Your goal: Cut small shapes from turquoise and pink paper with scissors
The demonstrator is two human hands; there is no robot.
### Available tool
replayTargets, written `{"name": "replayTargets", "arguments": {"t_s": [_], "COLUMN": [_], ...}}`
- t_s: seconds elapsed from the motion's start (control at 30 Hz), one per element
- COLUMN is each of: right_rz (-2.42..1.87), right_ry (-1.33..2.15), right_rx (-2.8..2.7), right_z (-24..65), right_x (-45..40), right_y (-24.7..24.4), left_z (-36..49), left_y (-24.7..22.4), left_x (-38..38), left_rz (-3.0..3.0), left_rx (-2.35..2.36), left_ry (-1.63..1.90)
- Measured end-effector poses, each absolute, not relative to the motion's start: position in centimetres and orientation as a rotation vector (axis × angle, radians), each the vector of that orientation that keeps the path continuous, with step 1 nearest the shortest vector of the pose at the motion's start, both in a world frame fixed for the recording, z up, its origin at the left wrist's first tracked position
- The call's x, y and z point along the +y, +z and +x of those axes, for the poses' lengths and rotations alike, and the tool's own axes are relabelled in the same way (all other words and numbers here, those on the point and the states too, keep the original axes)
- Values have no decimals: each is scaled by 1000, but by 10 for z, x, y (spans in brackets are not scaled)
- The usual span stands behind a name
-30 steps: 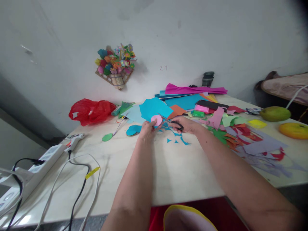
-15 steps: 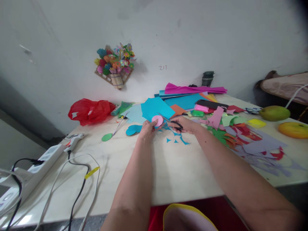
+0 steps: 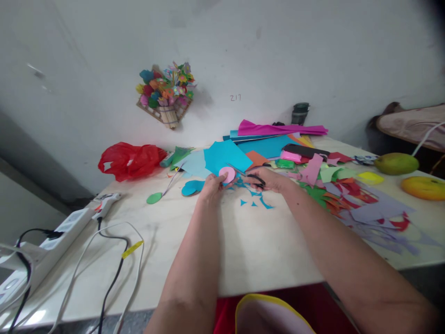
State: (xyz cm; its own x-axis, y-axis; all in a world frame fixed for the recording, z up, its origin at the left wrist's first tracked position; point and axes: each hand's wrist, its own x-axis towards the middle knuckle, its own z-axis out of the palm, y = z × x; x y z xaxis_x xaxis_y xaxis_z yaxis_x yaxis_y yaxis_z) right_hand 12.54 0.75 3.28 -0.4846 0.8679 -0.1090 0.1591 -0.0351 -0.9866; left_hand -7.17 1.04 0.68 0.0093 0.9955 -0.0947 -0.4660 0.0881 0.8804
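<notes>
Between the thumb and fingers of my left hand is a pink paper circle; whether blue paper lies under it is hard to tell. My right hand is closed around black-handled scissors, whose blades point left toward the circle, close to its upper right edge. Small blue paper scraps lie on the table beneath and between the hands. Just beyond them is a large blue sheet with a cut, jagged edge. Blue rounded cutouts rest left of my left hand.
On the left are a red plastic bag, a green paper circle, a power strip and cables. Coloured scraps, a pink packet and mangoes occupy the right. A paper flower bouquet hangs on the wall.
Both hands stay nearly in place. The scissors and my right hand have shifted very slightly at the pink circle's edge.
</notes>
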Motion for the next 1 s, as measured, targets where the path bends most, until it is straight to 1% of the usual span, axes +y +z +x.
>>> {"name": "replayTargets", "arguments": {"t_s": [0.3,0.7,1.0], "right_rz": [-1093,-980,-1013], "right_ry": [1591,1671,1688], "right_rx": [-1754,-1812,-1807], "right_z": [135,147,150], "right_x": [6,20,23], "right_y": [41,29,28], "left_z": [-73,-75,-77], "left_y": [12,11,11], "left_x": [5,4,4], "left_rz": [851,858,883], "left_rx": [886,886,883], "left_ry": [1271,1221,1203]}}
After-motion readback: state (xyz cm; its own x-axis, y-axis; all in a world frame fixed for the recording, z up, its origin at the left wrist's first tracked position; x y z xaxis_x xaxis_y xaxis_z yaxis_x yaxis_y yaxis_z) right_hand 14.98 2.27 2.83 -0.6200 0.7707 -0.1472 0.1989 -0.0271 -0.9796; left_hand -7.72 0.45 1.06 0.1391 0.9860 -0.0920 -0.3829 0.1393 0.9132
